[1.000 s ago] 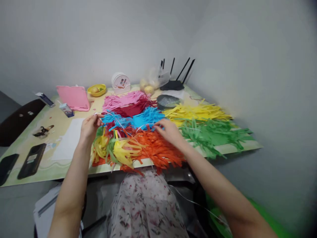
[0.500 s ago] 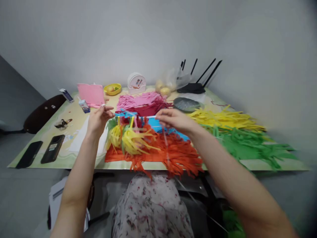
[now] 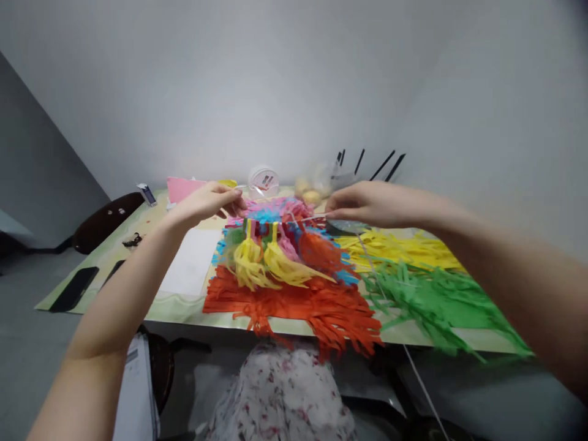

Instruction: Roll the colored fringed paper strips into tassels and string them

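Note:
My left hand [image 3: 214, 202] is closed in a pinch at one end of a row of tissue-paper tassels. My right hand [image 3: 356, 203] pinches the white string [image 3: 313, 217] at the other end, and its tail drops past the table edge. From the string between them hang yellow tassels [image 3: 250, 263], an orange tassel [image 3: 321, 250] and a pink tassel [image 3: 288, 246], with green and dark red ones partly hidden and blurred. Beneath them lie fringed orange paper [image 3: 280, 300] and fringed blue paper [image 3: 346, 277].
Fringed yellow paper [image 3: 404, 250] and green paper [image 3: 441, 300] lie on the right. A white sheet [image 3: 190, 263], a phone [image 3: 75, 289] and a hair clip [image 3: 133, 240] are on the left. Behind stand a round white holder [image 3: 263, 180], a bag of yellowish items [image 3: 312, 190] and a pink board [image 3: 184, 188].
Both hands have risen and shifted right, bringing the string and tassels up with them. The orange tassel now hangs near my right hand. The camera view has tilted upward.

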### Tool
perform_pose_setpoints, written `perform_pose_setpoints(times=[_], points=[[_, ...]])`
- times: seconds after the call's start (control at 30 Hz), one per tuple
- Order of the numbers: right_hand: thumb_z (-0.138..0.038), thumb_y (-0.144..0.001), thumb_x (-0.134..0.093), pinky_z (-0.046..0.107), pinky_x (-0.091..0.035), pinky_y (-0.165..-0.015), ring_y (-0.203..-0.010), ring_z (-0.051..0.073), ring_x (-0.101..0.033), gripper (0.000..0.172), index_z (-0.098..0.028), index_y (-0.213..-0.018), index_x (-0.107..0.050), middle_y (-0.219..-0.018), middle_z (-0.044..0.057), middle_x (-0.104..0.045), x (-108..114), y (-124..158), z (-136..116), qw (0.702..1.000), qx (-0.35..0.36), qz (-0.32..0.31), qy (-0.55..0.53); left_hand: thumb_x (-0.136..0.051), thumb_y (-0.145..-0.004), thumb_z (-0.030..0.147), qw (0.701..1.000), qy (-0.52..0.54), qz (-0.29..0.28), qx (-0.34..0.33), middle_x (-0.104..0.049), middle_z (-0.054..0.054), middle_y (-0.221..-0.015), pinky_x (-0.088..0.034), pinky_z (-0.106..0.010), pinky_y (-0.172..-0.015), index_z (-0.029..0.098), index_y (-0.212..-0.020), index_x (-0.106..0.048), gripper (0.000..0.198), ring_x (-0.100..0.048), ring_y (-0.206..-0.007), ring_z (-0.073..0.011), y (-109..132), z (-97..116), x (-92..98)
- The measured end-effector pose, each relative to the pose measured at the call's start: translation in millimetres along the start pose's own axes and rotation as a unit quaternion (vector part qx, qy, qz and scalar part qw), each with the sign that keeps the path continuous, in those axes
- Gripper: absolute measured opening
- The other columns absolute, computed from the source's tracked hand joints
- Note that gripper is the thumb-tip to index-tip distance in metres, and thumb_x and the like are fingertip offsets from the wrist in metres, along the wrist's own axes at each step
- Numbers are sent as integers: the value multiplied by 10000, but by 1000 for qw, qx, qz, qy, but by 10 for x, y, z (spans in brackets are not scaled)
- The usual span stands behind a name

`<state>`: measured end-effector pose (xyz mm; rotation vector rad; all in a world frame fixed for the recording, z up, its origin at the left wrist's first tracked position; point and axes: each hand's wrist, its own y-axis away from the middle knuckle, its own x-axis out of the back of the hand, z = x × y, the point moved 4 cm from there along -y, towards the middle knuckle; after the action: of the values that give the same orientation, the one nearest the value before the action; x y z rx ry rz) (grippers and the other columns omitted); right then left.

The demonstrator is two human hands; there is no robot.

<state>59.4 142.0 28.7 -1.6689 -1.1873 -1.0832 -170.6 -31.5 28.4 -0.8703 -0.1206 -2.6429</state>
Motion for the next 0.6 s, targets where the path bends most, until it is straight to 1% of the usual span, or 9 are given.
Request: perform_pose_setpoints(times=[0.07, 0.13, 0.2, 0.27, 0.37, 0.43, 0.5, 0.53, 0.6], points=[[-494, -835, -590, 279, -379, -561, -585, 151, -541, 321, -197, -744, -672, -647, 6, -628, 9, -48, -140, 1000, 3, -18, -19, -555, -908, 380, 999, 13, 13, -35, -751, -92, -868, -473, -268, -705, 130, -796, -740, 330, -639, -716, -131, -37, 132, -82], [-478, -842, -582, 287, -416, -607, -658, 166, -576, 299, -199, -810, -685, -724, 17, -652, 6, -113, -320, 998, 16, 2, -68, -545, -921, 352, 996, 51, 3, -70, -745, -89, -852, -477, -268, -729, 123, -772, -728, 329, -639, -717, -123, -78, 271, -250], [-458, -832, -602, 306, -458, -685, -765, 187, -610, 275, -202, -850, -700, -824, 34, -669, -18, -177, -486, 991, 50, 45, -113, -504, -947, 326, 993, 98, -17, -61, -722, -78, -735, -480, -266, -696, 110, -730, -697, 362, -635, -643, -116, -127, 364, -458], [-417, -815, -635, 341, -483, -788, -912, 218, -619, 227, -205, -824, -716, -945, 61, -667, -61, -223, -572, 983, 75, 103, -133, -483, -962, 337, 988, 148, -27, -33, -688, -63, -628, -483, -264, -652, 108, -705, -658, 387, -631, -567, -116, -177, 408, -644], [-347, -808, -653, 411, -487, -896, -1115, 263, -574, 159, -207, -769, -719, -1174, 99, -613, -118, -227, -530, 964, 49, 214, -148, -511, -952, 404, 970, 233, -66, -30, -683, -71, -589, -495, -259, -645, 109, -697, -620, 404, -661, -567, -135, -231, 429, -842], [-326, -804, -660, 435, -491, -908, -1187, 278, -544, 134, -205, -774, -710, -1267, 105, -576, -155, -196, -468, 950, 31, 253, -181, -505, -955, 420, 953, 279, -110, -49, -693, -81, -593, -494, -245, -626, 113, -724, -615, 400, -672, -579, -142, -243, 426, -918], [-336, -800, -673, 416, -502, -882, -1147, 265, -572, 143, -197, -765, -682, -1187, 103, -626, -197, -164, -428, 937, 40, 242, -248, -481, -965, 416, 942, 295, -144, -66, -666, -67, -543, -468, -229, -546, 119, -748, -610, 390, -655, -533, -146, -239, 407, -962], [-355, -801, -678, 391, -510, -843, -1066, 247, -609, 166, -194, -762, -660, -1080, 96, -662, -221, -151, -410, 929, 45, 219, -293, -470, -969, 414, 940, 292, -159, -75, -627, -47, -493, -443, -221, -499, 123, -752, -609, 389, -639, -501, -149, -232, 398, -978], [-410, -796, -692, 317, -506, -693, -789, 184, -637, 233, -192, -769, -612, -833, 56, -672, -271, -125, -370, 908, 39, 156, -386, -446, -975, 413, 938, 277, -179, -101, -496, 11, -388, -390, -210, -432, 130, -740, -609, 402, -588, -433, -143, -203, 391, -1004]])
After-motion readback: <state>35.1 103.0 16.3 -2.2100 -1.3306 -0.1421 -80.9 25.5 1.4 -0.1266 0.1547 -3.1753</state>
